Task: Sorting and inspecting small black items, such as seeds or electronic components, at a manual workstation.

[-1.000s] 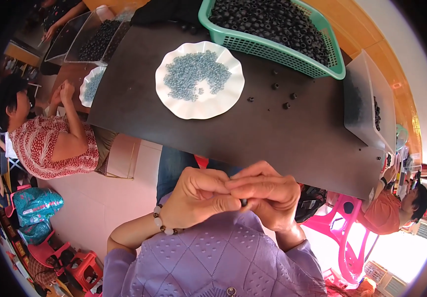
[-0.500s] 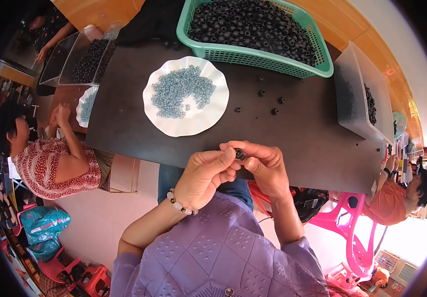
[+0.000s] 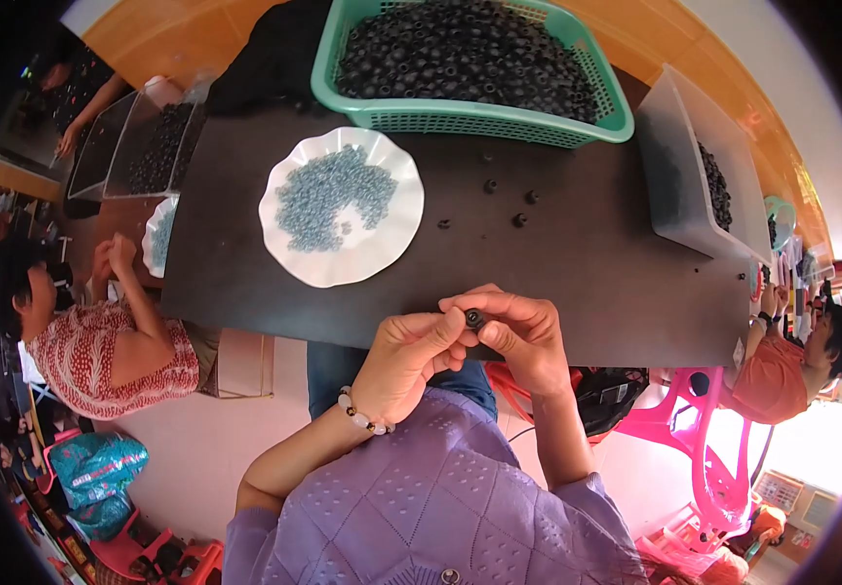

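Observation:
Just past the table's near edge, my two hands meet around a small black round part with a hole in it. My left hand, with a beaded bracelet at the wrist, pinches it from the left between thumb and fingers. From the other side, the thumb and curled fingers of my right hand close on the same part. A white scalloped plate lies beyond my left hand, bearing many small clear bluish pieces. Several loose black parts rest on the dark table right of the plate.
A green basket full of black parts stands at the far side. To its right is a clear plastic bin. Co-workers sit at left and right. A pink stool stands below the table's right end.
The view has shifted slightly, so table things sit further left. The part in my fingers has been turned, its hole now facing up more. Both hands keep hold of it.

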Demonstrator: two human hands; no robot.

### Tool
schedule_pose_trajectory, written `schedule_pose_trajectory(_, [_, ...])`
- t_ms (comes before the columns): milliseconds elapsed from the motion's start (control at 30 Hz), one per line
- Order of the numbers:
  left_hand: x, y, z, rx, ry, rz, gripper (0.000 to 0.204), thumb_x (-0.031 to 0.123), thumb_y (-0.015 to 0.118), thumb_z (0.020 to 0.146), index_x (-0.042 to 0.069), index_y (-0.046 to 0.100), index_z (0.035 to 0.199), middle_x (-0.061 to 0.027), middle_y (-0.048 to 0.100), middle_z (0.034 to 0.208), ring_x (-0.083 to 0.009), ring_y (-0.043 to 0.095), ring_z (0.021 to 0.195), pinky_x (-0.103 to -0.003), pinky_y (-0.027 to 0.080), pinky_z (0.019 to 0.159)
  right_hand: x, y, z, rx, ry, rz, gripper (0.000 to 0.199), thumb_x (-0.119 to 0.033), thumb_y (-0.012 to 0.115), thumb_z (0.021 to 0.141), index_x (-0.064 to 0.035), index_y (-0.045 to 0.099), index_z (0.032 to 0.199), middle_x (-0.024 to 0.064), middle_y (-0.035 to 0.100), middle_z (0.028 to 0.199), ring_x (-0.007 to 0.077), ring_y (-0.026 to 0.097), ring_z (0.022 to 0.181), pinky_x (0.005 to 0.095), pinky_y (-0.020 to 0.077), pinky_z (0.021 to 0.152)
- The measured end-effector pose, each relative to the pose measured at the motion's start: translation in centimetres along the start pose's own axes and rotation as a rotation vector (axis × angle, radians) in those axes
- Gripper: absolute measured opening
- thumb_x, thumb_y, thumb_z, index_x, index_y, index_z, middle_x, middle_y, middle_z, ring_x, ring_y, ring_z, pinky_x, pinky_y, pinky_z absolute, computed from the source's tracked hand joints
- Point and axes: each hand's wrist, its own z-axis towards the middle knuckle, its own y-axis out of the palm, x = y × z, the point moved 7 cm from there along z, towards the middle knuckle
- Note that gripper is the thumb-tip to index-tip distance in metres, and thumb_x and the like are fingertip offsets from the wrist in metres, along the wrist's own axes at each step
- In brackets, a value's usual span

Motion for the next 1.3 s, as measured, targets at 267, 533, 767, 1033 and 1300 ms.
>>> schedule_pose_trajectory(267, [-0.7, -2.3, 1.4, 0.058, -0.017, 0.15, 0.023, 0.019, 0.058, 0.093, -0.001, 0.067, 0.097, -0.0033, 0.064, 0.078, -0.0083, 0.056, 0.067, -0.024, 0.048, 0.065, -18.0, -12.0, -2.1, 0.826, -0.534, -1.042, 0.023, -0.012, 0.061, 0.088, -0.001, 0.067, 0.107, 0.0053, 0.066, 0.099, 0.0096, 0.06, 0.086, 0.0247, 0.0498, 0.075])
schedule_pose_trajectory(533, [-0.6, -2.4, 2.1, -0.041, -0.033, -0.06, 0.024, 0.017, 0.055, 0.094, -0.003, 0.065, 0.1, -0.0046, 0.063, 0.078, -0.0105, 0.059, 0.07, -0.027, 0.05, 0.069, -23.9, -24.9, -1.1, 1.064, -0.456, -1.599, 0.032, -0.021, 0.064, 0.085, 0.0009, 0.065, 0.109, 0.0102, 0.068, 0.079, 0.0139, 0.062, 0.07, 0.0276, 0.0482, 0.067])
schedule_pose_trajectory(767, [-0.6, -2.7, 1.9, -0.075, -0.029, -0.062, 0.025, 0.017, 0.053, 0.095, -0.004, 0.065, 0.102, -0.0054, 0.063, 0.082, -0.0104, 0.059, 0.073, -0.028, 0.05, 0.071, -20.8, -28.5, 0.7, 0.952, -0.015, -1.674, 0.033, -0.025, 0.064, 0.084, 0.0013, 0.067, 0.104, 0.0152, 0.068, 0.077, 0.0193, 0.065, 0.07, 0.0319, 0.0481, 0.066])
schedule_pose_trajectory(1033, [-0.6, -2.5, 2.0, -0.103, -0.041, -0.049, 0.025, 0.017, 0.053, 0.096, -0.004, 0.065, 0.102, -0.0054, 0.062, 0.083, -0.0109, 0.059, 0.075, -0.028, 0.05, 0.073, -21.4, -20.1, 1.7, 0.982, -0.559, -1.382, 0.024, -0.018, 0.06, 0.09, 0.0017, 0.068, 0.101, 0.0064, 0.068, 0.077, 0.009, 0.06, 0.071, 0.0237, 0.0468, 0.066])
schedule_pose_trajectory(1300, [-0.6, -2.9, 1.5, -0.097, -0.03, -0.045, 0.024, 0.017, 0.053, 0.095, -0.003, 0.065, 0.102, -0.0057, 0.063, 0.083, -0.0108, 0.059, 0.075, -0.028, 0.049, 0.072, -11.8, -8.6, 9.7, 0.304, -0.278, -1.171, 0.012, -0.009, 0.062, 0.086, 0.0022, 0.065, 0.087, 0.0023, 0.06, 0.067, 0.0058, 0.053, 0.064, 0.022, 0.0425, 0.059])
